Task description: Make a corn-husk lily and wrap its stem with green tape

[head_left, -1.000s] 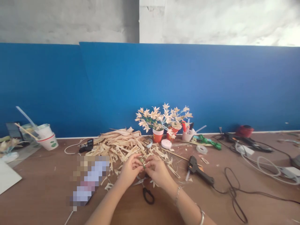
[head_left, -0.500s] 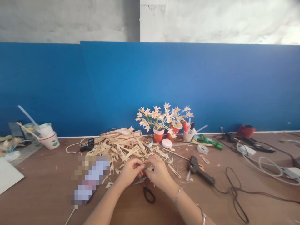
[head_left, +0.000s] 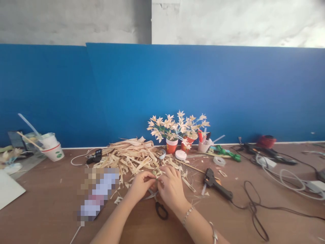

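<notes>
My left hand (head_left: 141,185) and my right hand (head_left: 170,185) meet over the front of a heap of dried husk strips (head_left: 134,154). Both are closed in a pinch, fingertips nearly touching. Between them is something small and thin that I cannot make out; the fingers cover most of it. Under the hands lies a pair of scissors (head_left: 161,210), one black handle loop showing and the blades partly hidden. Behind the heap, pale husk flowers (head_left: 169,124) on stems stand in red paper cups (head_left: 172,146).
A black glue gun (head_left: 217,184) lies to the right, its cord looping over the table. Farther right are a white adapter (head_left: 267,163) and cables. A tape roll (head_left: 219,161) sits behind the gun. On the left are a blurred-out device (head_left: 99,195) and a white cup (head_left: 54,151).
My right hand has turned, its fingers now more upright and curled beside the left fingertips. My left hand stays nearly in place. More of the scissors shows between the wrists.
</notes>
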`<state>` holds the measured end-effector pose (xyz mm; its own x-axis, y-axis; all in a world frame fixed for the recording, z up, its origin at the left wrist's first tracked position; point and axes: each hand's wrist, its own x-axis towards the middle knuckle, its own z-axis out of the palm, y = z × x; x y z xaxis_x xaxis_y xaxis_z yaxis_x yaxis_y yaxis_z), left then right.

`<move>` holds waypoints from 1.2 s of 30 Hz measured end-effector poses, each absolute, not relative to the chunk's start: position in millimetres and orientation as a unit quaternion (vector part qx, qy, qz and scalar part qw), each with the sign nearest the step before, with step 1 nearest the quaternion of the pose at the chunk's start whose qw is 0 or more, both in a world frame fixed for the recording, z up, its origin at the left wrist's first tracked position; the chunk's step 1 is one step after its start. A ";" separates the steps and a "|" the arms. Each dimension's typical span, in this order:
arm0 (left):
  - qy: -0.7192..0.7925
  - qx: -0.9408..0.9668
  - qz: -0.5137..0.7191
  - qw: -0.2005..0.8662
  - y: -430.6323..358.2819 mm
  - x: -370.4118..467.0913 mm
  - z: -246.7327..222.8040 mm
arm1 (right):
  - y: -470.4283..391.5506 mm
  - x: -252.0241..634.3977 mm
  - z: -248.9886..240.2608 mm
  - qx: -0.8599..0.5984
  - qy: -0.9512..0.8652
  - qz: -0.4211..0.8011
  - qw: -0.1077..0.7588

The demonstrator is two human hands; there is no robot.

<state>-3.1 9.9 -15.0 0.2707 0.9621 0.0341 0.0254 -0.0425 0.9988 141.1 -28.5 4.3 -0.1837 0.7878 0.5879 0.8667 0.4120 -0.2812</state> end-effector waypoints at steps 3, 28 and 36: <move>0.427 0.585 0.436 0.534 11.3 -3.7 -17.6 | -28.5 140.2 4.4 -0.533 -0.770 -0.058 0.345; 0.401 0.597 0.379 0.582 4.3 -6.2 -5.4 | -23.4 146.7 7.0 -0.537 -0.742 0.111 0.386; 0.409 0.531 0.392 0.630 4.8 -5.1 -3.9 | -27.1 144.0 7.5 -0.529 -0.763 -0.021 0.372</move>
